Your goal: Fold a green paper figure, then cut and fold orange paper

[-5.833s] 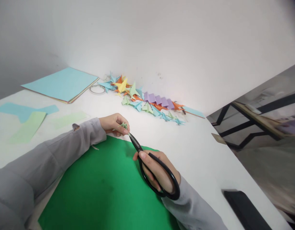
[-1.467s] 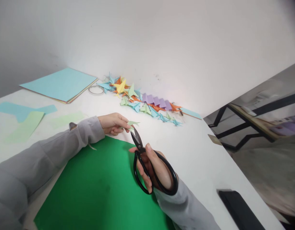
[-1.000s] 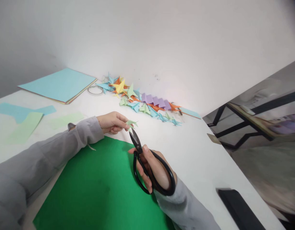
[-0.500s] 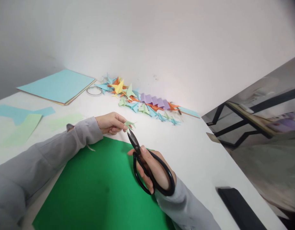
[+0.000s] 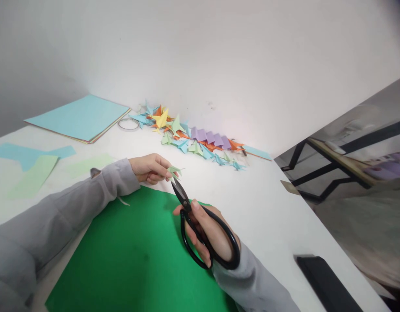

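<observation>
My left hand [image 5: 149, 168] pinches a small folded pale-green paper figure [image 5: 174, 171] just above the white table [image 5: 271, 208]. My right hand [image 5: 208, 232] grips black scissors [image 5: 200, 225] by their large loop handles, fingers through the loops. The short blades point up and left, and their tips touch the underside of the paper figure. Both hands hover over the far edge of a big green paper sheet [image 5: 135, 260]. Grey sleeves cover both arms.
A row of folded paper figures [image 5: 190, 138] in blue, yellow, orange, green and purple lies along the wall. A tape ring [image 5: 129, 124] and a stack of coloured sheets [image 5: 79, 117] sit at the back left. Paper offcuts [image 5: 31, 164] lie left. A black flat object [image 5: 326, 284] rests near the right table edge.
The scissors swung from lying low and right to pointing up under the paper figure. Over the last second both hands shifted only slightly; the paper stays pinched in my left hand.
</observation>
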Tool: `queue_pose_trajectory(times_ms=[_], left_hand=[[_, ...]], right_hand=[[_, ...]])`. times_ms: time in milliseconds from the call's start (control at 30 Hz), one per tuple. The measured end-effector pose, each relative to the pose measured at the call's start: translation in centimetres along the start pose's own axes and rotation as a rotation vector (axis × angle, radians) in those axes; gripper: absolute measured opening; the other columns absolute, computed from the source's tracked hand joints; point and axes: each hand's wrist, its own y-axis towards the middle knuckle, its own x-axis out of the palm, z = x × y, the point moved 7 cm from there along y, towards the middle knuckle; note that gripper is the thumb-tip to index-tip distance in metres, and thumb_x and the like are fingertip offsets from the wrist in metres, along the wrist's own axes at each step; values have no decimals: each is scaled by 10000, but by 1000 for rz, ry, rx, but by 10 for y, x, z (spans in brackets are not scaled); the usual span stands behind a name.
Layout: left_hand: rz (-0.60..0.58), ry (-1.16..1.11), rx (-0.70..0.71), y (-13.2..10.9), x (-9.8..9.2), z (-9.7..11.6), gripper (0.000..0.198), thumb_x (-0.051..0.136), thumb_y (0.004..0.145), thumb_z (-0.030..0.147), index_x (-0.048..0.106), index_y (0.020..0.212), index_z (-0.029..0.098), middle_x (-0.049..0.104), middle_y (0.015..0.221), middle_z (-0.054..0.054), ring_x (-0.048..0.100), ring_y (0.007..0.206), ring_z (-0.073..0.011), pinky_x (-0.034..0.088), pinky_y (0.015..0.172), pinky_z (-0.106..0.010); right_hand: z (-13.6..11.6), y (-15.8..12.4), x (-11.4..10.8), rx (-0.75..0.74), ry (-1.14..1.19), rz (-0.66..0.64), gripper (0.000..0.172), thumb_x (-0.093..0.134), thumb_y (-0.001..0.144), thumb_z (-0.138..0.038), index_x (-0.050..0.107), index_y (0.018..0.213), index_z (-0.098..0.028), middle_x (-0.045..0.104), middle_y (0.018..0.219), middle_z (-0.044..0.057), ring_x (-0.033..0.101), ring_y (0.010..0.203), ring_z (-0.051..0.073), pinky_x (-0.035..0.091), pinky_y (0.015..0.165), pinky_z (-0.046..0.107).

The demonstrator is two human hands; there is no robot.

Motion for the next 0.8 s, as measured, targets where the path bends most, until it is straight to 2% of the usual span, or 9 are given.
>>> queue_pose_trajectory(times_ms=[800], left_hand=[[-52,7,29,0,2,1,147,727,569,102,677,701,65,400,351,51,263,290,-4,180,276,-117]], right_hand=[[3,0,-1,11,-1,2,652,423,751,-667,584,1012,-92,454,371,-61,351,203,55,276,200,145]])
